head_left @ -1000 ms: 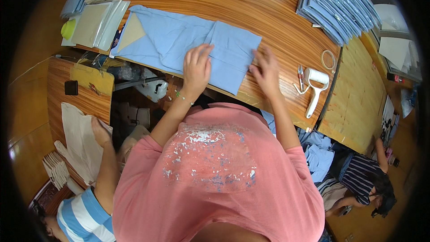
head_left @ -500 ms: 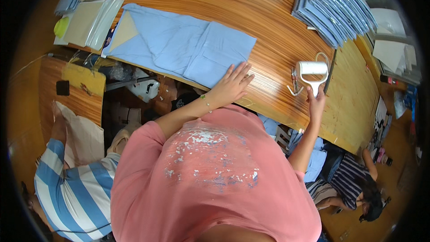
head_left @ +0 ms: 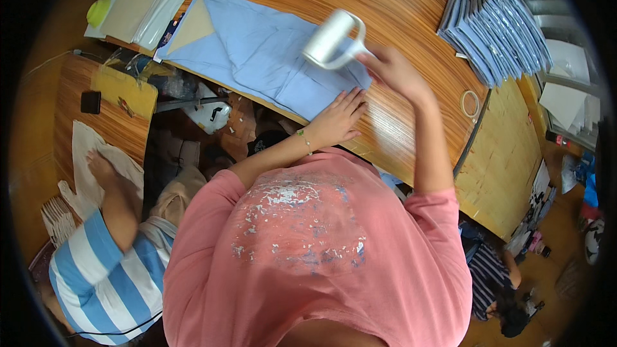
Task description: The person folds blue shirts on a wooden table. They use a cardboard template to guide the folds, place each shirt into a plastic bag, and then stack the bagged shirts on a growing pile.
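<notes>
A folded light-blue garment (head_left: 257, 58) lies along the near edge of the wood-grain table, with a beige triangle showing at its left end. My left hand (head_left: 337, 115) rests flat on its near right corner, fingers stretched out. In my right hand (head_left: 395, 72) is the handle of a white lint roller (head_left: 331, 38). The roller is over the right part of the garment and slightly blurred; whether it touches the cloth I cannot tell.
Bagged blue garments (head_left: 495, 29) are piled at the far right, near a roll of tape (head_left: 470, 104). Beige boards and clear bags (head_left: 138, 13) lie at the far left. A person in blue-and-white stripes (head_left: 116, 270) works at the left; another person (head_left: 491, 276) is at the lower right.
My right hand has lifted the lint roller off the table's right side and carried it left over the garment. My left hand stays on the garment's corner.
</notes>
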Tool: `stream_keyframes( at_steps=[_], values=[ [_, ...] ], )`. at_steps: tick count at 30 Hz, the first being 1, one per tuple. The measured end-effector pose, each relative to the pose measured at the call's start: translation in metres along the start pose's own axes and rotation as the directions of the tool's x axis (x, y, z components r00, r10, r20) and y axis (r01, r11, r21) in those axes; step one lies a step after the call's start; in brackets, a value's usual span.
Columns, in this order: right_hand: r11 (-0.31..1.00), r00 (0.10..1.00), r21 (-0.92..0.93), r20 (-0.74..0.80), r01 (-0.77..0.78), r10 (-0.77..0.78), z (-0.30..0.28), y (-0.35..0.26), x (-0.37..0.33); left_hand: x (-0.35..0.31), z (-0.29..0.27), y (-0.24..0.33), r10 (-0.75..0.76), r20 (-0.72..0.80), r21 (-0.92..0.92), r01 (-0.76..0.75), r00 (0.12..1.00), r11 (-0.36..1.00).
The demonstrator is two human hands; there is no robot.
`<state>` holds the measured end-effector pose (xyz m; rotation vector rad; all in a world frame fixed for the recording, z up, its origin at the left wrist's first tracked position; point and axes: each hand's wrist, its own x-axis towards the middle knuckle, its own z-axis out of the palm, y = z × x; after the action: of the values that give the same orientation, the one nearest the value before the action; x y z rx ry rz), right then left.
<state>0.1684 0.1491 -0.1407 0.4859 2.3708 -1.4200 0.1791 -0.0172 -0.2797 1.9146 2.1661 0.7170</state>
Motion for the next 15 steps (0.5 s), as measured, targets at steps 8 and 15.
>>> stream_keyframes(
  at_steps=[8,15],
  values=[
    [0.988,0.978,-0.082,-0.147,0.135,-0.146,0.054,0.028,0.044,0.002,-0.007,0.002,0.012,0.044,-0.107,-0.007,0.999,0.994],
    [0.921,0.818,0.390,-0.527,-0.008,0.231,-0.071,0.165,-0.033,-0.042,-0.016,0.008,-0.272,-0.002,-0.021,0.272,0.962,0.962]
  ],
)
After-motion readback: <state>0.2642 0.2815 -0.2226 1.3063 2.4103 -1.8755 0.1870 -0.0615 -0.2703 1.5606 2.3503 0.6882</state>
